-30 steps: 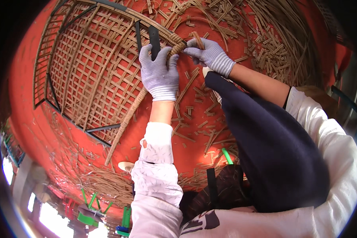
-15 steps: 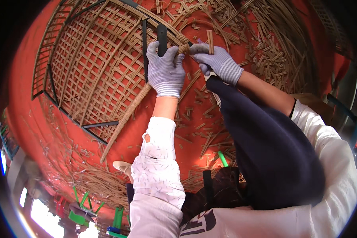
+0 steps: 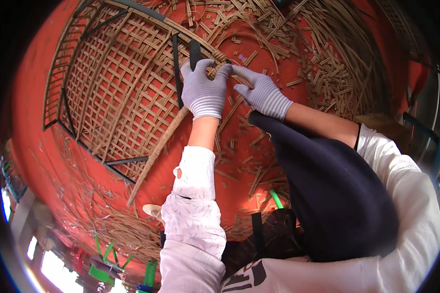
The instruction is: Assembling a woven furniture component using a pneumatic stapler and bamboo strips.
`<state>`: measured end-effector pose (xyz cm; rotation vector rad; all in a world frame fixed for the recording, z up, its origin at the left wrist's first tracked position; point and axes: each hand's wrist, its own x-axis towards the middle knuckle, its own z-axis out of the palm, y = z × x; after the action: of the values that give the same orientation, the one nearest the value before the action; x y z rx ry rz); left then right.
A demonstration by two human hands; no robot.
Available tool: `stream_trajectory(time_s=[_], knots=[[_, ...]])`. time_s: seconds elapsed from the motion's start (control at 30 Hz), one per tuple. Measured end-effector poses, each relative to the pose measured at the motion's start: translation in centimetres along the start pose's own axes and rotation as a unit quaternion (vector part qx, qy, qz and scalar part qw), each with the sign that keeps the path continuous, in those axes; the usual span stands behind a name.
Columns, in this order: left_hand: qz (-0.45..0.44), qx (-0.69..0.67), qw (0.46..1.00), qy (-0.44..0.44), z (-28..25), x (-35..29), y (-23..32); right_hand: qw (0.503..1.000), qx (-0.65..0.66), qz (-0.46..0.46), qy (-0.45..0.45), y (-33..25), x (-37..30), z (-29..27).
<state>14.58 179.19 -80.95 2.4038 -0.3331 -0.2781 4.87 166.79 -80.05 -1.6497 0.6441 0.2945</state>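
A woven panel [image 3: 117, 90] of brown strips on a dark metal frame lies tilted at the left, its edges wrapped with strip. My left hand [image 3: 204, 93], in a grey-striped glove, is closed on the panel's corner, thumb and index finger around the wrapped rim. A flat dark bar [image 3: 195, 52] stands just beyond its fingers. My right hand [image 3: 269, 95], gloved alike, reaches in from the right. Its index finger stretches to the rim's end beside my left thumb, and its own thumb stands apart. A bit of brown strip shows between them; its hold is partly hidden.
Short strip offcuts [image 3: 335, 73] litter the red floor [image 3: 34, 161]. A bundle of long strips [image 3: 357, 44] lies at the far right. My dark-trousered knee [image 3: 337, 185] rises below my right arm. Green-legged stools [image 3: 102, 273] stand at the lower left.
The short strip piece that stood up at my right fingers is out of that hand; a similar piece lies on the floor beyond. The right fingers have spread. My left hand keeps its grip.
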Motion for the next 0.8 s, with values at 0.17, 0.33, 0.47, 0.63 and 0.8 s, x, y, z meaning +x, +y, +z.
stream_trajectory(time_s=[0.17,0.33,0.47,0.63,0.8], knots=[[-0.036,0.046,0.998,-0.026,0.5,0.8,0.6,0.999,-0.021,-0.009,-0.031,0.7,0.4,-0.9],[-0.023,0.03,0.999,-0.031,0.5,0.9,0.2,0.985,-0.149,-0.021,-0.085,-0.9,1.6,-3.9],[-0.009,0.026,0.999,-0.026,0.7,0.9,-0.1,0.892,-0.434,-0.066,-0.105,-2.3,1.7,-6.6],[0.011,0.017,1.0,-0.014,0.7,0.8,-0.4,0.919,-0.386,-0.073,-0.044,-2.8,4.1,-6.4],[0.028,0.042,0.999,0.003,0.7,0.6,-0.3,0.985,-0.101,-0.038,-0.136,-3.5,5.8,-7.8]])
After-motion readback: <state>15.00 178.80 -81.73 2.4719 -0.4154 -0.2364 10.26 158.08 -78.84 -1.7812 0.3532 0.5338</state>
